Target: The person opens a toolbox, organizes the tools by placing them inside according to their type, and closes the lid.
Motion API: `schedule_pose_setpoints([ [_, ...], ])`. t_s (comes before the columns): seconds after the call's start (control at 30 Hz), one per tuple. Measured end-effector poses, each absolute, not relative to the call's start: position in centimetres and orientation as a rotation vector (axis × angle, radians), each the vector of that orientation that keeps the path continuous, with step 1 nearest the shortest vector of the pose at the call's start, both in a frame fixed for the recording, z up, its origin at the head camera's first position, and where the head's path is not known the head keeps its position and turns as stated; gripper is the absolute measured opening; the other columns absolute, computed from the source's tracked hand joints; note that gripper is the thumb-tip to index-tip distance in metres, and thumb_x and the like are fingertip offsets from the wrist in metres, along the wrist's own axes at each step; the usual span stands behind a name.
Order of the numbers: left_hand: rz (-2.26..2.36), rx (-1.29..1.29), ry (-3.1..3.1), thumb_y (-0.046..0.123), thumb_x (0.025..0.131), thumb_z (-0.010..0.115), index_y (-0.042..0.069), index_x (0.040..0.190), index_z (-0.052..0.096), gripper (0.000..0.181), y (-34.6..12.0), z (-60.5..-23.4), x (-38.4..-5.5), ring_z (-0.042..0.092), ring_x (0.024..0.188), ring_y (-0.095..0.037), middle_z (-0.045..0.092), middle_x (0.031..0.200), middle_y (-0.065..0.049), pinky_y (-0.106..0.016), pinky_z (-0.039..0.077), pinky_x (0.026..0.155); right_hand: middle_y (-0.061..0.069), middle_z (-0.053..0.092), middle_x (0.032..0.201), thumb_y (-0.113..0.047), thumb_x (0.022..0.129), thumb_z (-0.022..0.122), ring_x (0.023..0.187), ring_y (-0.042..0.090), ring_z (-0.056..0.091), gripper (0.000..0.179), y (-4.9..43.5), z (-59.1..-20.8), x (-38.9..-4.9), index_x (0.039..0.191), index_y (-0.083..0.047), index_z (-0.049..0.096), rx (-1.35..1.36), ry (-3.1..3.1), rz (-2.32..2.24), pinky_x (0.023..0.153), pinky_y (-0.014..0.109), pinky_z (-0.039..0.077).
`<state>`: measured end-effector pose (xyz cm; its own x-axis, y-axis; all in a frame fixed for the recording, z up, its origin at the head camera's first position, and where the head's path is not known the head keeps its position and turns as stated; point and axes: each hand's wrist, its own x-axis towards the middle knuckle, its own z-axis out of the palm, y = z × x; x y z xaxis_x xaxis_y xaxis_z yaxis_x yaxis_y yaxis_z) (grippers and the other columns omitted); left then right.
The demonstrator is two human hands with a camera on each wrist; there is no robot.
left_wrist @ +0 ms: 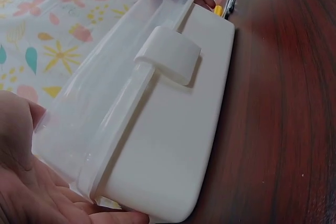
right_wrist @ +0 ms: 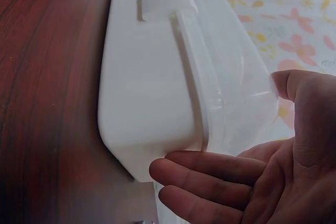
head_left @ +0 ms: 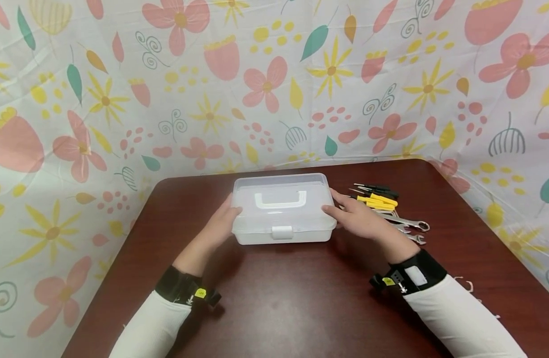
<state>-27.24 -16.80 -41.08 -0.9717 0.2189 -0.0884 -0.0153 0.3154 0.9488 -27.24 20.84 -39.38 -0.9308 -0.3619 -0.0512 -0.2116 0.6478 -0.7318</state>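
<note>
A white plastic toolbox (head_left: pixel 256 237) with a see-through lid (head_left: pixel 252 191) stands in the middle of the head view, its lid down. Its white carry handle (head_left: pixel 280 204) lies on top, and the front latch (left_wrist: pixel 169 55) sits over the seam. My left hand (head_left: pixel 222 219) holds the left end, thumb on the lid and fingers low along the side. At the opposite end my right hand (head_left: pixel 358 218) grips the box, with its thumb (right_wrist: pixel 283 83) at the lid's corner and its fingers (right_wrist: pixel 210 182) against the side wall.
Right of the box lie black-handled screwdrivers (head_left: pixel 379 191), yellow-handled tools (head_left: pixel 378 202) and several metal wrenches (head_left: pixel 406 222). Small pale hook-like pieces (head_left: pixel 469 286) are near the right sleeve. The dark wooden table (head_left: pixel 279 308) meets a flowered cloth (head_left: pixel 265 124) behind.
</note>
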Motion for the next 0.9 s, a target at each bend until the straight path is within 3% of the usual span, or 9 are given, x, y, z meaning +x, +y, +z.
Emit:
schedule_pose_setpoints([
  [0.33, 1.724, 0.195, 2.332, 0.035, 0.108, 0.039, 0.037, 0.166, 0.009, 0.065, -16.57, -40.9, -26.9, 0.055, 0.13, -0.035, 0.035, 0.163, -0.01, -0.054, 0.053, 0.104, 0.021, 0.047, 0.157, -0.06, 0.102, 0.051, 0.112, 0.024, 0.071, 0.085, 21.19, -39.0, -27.05, 0.167, -0.018, 0.015, -0.466, 2.653, -1.133, 0.088, 0.042, 0.062],
  [0.63, 1.744, 0.185, 2.323, 0.035, 0.108, 0.041, 0.036, 0.166, 0.01, 0.066, -16.34, -40.85, -26.84, 0.055, 0.13, -0.034, 0.034, 0.164, -0.008, -0.053, 0.053, 0.104, 0.024, 0.056, 0.148, -0.057, 0.103, 0.052, 0.097, 0.02, 0.074, 0.084, 21.49, -38.8, -27.05, 0.167, -0.015, 0.016, -0.464, 2.655, -1.108, 0.086, 0.042, 0.063],
  [0.9, 1.749, 0.168, 2.318, 0.035, 0.107, 0.042, 0.034, 0.167, 0.008, 0.068, -16.33, -40.74, -26.69, 0.051, 0.135, -0.034, 0.025, 0.169, -0.005, -0.054, 0.05, 0.109, 0.023, 0.058, 0.146, -0.058, 0.102, 0.053, 0.097, 0.022, 0.074, 0.085, 21.44, -38.92, -27.21, 0.166, -0.014, 0.019, -0.446, 2.635, -1.121, 0.087, 0.042, 0.062],
])
